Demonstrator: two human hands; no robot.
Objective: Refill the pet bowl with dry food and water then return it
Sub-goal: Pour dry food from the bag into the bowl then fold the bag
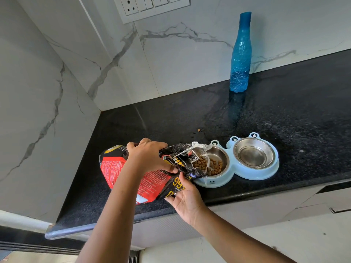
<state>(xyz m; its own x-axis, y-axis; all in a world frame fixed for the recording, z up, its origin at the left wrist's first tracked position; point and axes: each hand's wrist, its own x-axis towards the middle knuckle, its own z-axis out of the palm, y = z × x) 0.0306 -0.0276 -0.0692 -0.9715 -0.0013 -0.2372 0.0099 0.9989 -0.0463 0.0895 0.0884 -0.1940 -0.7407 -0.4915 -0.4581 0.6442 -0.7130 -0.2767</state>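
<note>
Two hands hold a red-and-black food bag (152,179) tilted over the blue twin pet bowl (252,175), which sits near the front edge of the black desk (284,114) — the left hand (150,156), fingers clenched on the bag's crumpled top, the right hand (187,200) gripping it from beneath. Kibble (214,166) lies in the bowl's left steel dish (220,153) — a blue bottle (240,54) stands upright by the wall.

Food bag (152,179) left of double bowl (237,173) (mouth over its left dish), bottle (240,59) behind

Bright, even daylight; sharp focus, soft shadows, wide-angle bending at the edges.
</note>
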